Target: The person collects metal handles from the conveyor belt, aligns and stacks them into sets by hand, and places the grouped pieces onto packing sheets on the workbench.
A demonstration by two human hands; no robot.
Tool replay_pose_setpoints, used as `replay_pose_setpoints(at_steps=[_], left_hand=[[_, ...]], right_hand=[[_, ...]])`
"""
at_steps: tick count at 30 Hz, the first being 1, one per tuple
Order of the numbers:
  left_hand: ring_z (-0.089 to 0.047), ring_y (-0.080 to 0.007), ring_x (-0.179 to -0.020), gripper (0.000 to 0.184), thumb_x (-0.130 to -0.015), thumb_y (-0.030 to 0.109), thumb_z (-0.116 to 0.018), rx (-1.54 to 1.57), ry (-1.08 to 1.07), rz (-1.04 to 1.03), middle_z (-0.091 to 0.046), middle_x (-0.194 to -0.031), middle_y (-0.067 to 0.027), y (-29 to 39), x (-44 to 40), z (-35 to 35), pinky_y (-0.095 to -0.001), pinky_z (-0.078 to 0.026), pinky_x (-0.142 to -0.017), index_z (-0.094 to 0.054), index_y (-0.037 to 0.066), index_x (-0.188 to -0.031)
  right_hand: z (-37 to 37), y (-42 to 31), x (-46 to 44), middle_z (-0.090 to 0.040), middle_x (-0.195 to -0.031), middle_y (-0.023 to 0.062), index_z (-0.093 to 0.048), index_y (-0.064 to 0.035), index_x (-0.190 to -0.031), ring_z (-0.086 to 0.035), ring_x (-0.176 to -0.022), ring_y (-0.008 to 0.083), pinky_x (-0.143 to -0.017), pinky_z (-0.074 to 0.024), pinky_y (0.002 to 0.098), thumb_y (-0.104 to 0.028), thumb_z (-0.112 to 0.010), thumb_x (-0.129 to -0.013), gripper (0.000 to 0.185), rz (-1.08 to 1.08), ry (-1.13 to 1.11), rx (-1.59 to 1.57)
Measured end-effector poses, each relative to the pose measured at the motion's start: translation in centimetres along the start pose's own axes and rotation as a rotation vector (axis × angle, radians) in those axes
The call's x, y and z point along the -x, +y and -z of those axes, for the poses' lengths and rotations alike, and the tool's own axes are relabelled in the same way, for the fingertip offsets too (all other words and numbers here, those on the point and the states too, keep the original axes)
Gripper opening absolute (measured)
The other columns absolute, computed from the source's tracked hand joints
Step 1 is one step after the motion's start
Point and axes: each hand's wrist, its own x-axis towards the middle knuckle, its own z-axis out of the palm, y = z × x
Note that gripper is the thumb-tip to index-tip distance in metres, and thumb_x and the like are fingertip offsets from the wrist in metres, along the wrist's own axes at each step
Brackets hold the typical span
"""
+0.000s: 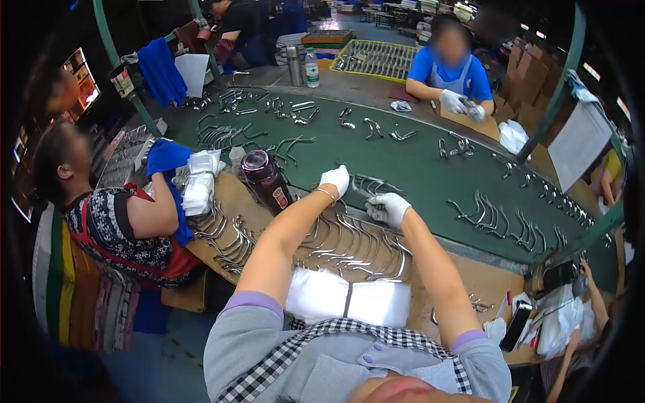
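Both my hands wear white gloves and reach over the near edge of the green belt (pixel 316 151). My left hand (pixel 335 180) is closed with its fingertips together; what they hold, if anything, I cannot make out. My right hand (pixel 391 209) is curled round a shiny metal piece (pixel 361 193) that points toward my left hand. Just beyond my hands lies a group of curved metal rods (pixel 377 185) on the belt. Nearer to me, many bent metal rods (pixel 346 245) lie in rows on the brown tabletop (pixel 430 285).
A dark purple thermos (pixel 265 180) stands left of my left arm. A banded stack of white bags (pixel 349 299) lies before my chest. More metal pieces (pixel 500 218) sit on the belt at right. Co-workers sit at left (pixel 121 221) and across (pixel 457 67).
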Motion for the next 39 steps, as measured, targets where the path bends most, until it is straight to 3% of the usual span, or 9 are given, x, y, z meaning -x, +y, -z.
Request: replay_pose_setpoints(at_steps=[3,6,15,19,23,28,31,34,39], left_hand=[[-0.067,-0.0346,-0.085,0.021,-0.086,0.01,-0.045,0.209,0.0,0.099,-0.065,-0.094,-0.0259,2.7,-0.2,1.9,-0.0442,-0.053,-0.073,-0.059,-0.001,-0.097],[-0.066,-0.026,-0.079,0.015,-0.086,0.008,-0.052,1.63,-0.322,0.394,-0.064,-0.083,-0.0149,5.3,-0.2,1.6,-0.0385,-0.054,-0.06,-0.059,-0.002,-0.095],[-0.063,-0.0205,-0.083,0.019,-0.093,0.013,-0.044,2.146,-0.901,0.192,-0.064,-0.097,-0.013,17.8,12.3,1.4,-0.039,-0.051,-0.082,-0.056,0.0,-0.102],[-0.063,-0.0209,-0.082,0.022,-0.095,0.018,-0.045,2.079,-0.982,0.226,-0.065,-0.095,-0.0134,20.5,15.6,1.3,-0.036,-0.052,-0.078,-0.056,0.0,-0.101],[-0.064,-0.0224,-0.06,0.025,-0.095,0.019,-0.048,1.615,-1.16,0.127,-0.066,-0.078,-0.012,20.3,17.5,-0.8,-0.0373,-0.051,-0.048,-0.06,-0.002,-0.094],[-0.058,-0.0286,-0.043,0.037,-0.096,0.024,-0.037,1.67,-1.127,0.23,-0.065,-0.078,-0.0213,21.6,19.7,1.0,-0.039,-0.047,-0.038,-0.055,-0.007,-0.101],[-0.066,-0.0271,-0.074,0.042,-0.096,0.027,-0.036,1.854,-1.137,0.29,-0.064,-0.103,-0.0206,21.4,19.8,-0.4,-0.0359,-0.056,-0.058,-0.049,-0.006,-0.118],[-0.058,-0.0264,-0.109,0.051,-0.097,0.037,-0.033,1.835,-1.244,0.027,-0.057,-0.12,-0.0179,20.3,19.4,-1.0,-0.0414,-0.044,-0.096,-0.044,-0.002,-0.127],[-0.054,-0.0273,-0.116,0.067,-0.096,0.053,-0.03,1.879,-1.265,0.035,-0.051,-0.129,-0.0173,20.3,19.3,-1.8,-0.0415,-0.041,-0.101,-0.035,-0.002,-0.134]], right_hand=[[1.1,0.5,4.4,-0.064,-0.093,0.0137,-0.055,0.0015,-0.107,-0.061,-0.074,0.0205,-0.063,-0.0507,0.0301,0.0,-0.056,-0.084,0.023,0.274,-0.188,-0.15],[1.8,0.9,9.3,-0.065,-0.098,0.0145,-0.055,0.0023,-0.11,-0.062,-0.078,0.0197,-0.068,-0.0506,0.0302,0.001,-0.057,-0.082,0.027,0.453,-0.075,-0.167],[3.2,7.9,20.7,-0.065,-0.099,0.006,-0.057,0.0028,-0.115,-0.061,-0.085,0.0121,-0.074,-0.0505,0.0276,0.006,-0.054,-0.082,0.034,0.751,0.416,0.276],[4.0,11.7,22.6,-0.067,-0.089,0.0021,-0.064,0.0023,-0.103,-0.057,-0.076,0.0087,-0.067,-0.0461,0.0233,-0.001,-0.062,-0.079,0.024,0.646,0.598,0.284],[6.1,14.8,23.7,-0.066,-0.07,0.0071,-0.069,-0.0006,-0.092,-0.058,-0.062,0.0091,-0.059,-0.0469,0.0271,-0.018,-0.068,-0.077,0.023,0.515,0.713,0.588],[7.2,16.5,24.2,-0.068,-0.085,0.0164,-0.068,-0.0045,-0.099,-0.066,-0.075,0.0238,-0.071,-0.0498,0.0316,-0.031,-0.069,-0.075,0.036,0.468,0.77,0.701],[6.2,16.1,25.4,-0.07,-0.085,0.0121,-0.068,-0.0046,-0.102,-0.065,-0.075,0.0172,-0.073,-0.0496,0.0289,-0.021,-0.071,-0.076,0.031,0.39,0.743,0.683],[7.2,16.8,25.2,-0.07,-0.085,0.0072,-0.068,-0.0019,-0.102,-0.061,-0.074,0.0103,-0.071,-0.0491,0.0255,-0.011,-0.071,-0.076,0.028,0.402,0.721,0.628],[7.0,16.6,25.5,-0.07,-0.088,0.0042,-0.068,0.0011,-0.101,-0.058,-0.076,0.0066,-0.073,-0.0485,0.0235,-0.006,-0.071,-0.077,0.026,0.366,0.659,0.502]])
